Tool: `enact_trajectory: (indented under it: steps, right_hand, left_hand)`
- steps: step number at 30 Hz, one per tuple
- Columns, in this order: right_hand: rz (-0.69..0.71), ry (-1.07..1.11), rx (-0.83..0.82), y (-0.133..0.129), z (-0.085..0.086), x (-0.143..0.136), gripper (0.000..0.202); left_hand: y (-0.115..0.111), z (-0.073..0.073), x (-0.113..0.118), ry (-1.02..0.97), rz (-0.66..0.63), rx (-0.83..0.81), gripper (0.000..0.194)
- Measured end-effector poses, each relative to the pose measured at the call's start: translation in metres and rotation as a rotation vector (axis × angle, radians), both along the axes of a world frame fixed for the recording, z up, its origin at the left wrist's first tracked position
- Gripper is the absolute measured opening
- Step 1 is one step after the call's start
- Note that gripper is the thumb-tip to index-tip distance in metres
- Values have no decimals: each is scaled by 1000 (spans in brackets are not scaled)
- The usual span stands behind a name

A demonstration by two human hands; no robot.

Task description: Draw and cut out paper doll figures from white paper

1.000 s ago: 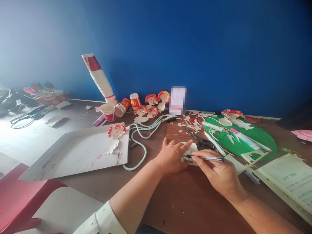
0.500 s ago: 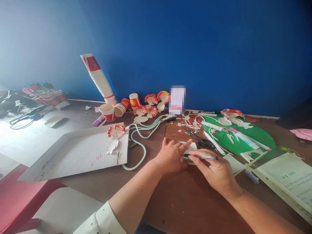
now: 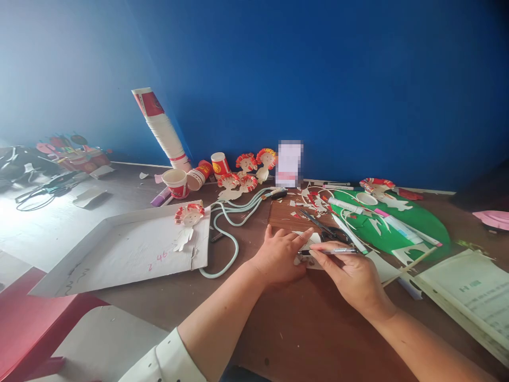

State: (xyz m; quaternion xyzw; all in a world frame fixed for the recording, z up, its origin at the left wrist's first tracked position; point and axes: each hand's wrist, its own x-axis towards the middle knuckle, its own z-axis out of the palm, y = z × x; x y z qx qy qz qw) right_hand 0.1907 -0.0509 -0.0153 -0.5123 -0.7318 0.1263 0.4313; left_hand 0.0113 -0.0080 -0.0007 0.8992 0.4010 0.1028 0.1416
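My left hand (image 3: pixel 281 255) lies flat with its fingers spread, pressing a small white paper piece (image 3: pixel 316 241) to the brown table. My right hand (image 3: pixel 353 276) is closed around a black-tipped pen (image 3: pixel 332 251), held almost level. Its tip meets the paper close beside my left fingers, and any marks there are too small to make out. Just beyond the paper lie dark-handled scissors (image 3: pixel 336 234). A cut-out figure with a red fringed rim (image 3: pixel 190 215) rests on the edge of the white box lid (image 3: pixel 131 249) to the left.
A leaning stack of paper cups (image 3: pixel 163 132) and several loose cups stand by the blue wall. Pale cables (image 3: pixel 234 244) curl left of my hands. Paper scraps (image 3: pixel 318 204) and markers (image 3: pixel 405 229) lie around a green mat (image 3: pixel 433 228). A printed booklet (image 3: pixel 465 292) is at right.
The pen and my right fingers have shifted slightly, with the pen's back end now a little higher. My left hand stays in place on the paper.
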Motion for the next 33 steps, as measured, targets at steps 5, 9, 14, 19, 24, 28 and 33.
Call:
enact_trajectory:
  steps: [5, 9, 14, 19, 24, 28, 33]
  right_hand:
    - [-39, 5, -27, 1, -2, 3, 13]
    - [-59, -14, -17, 2, -2, 4, 15]
    - [-71, -35, 3, 3, 0, 4, 17]
    - [-71, -37, 8, 3, -1, 5, 15]
    - [-71, -39, 8, 3, -3, 6, 14]
    - [-74, -38, 4, 3, -4, 6, 14]
    - [-64, -35, 2, 5, -5, 6, 14]
  left_hand:
    - [-1, 0, 0, -10, 0, -6, 80]
    - [-1, 1, 0, 1, 1, -8, 81]
    - [0, 1, 1, 34, 7, -13, 83]
    - [0, -1, 0, -5, -7, -5, 82]
    - [1, -2, -1, -16, -10, 1, 81]
    - [1, -1, -1, -21, -16, -12, 82]
    - [0, -1, 0, -23, -10, -16, 81]
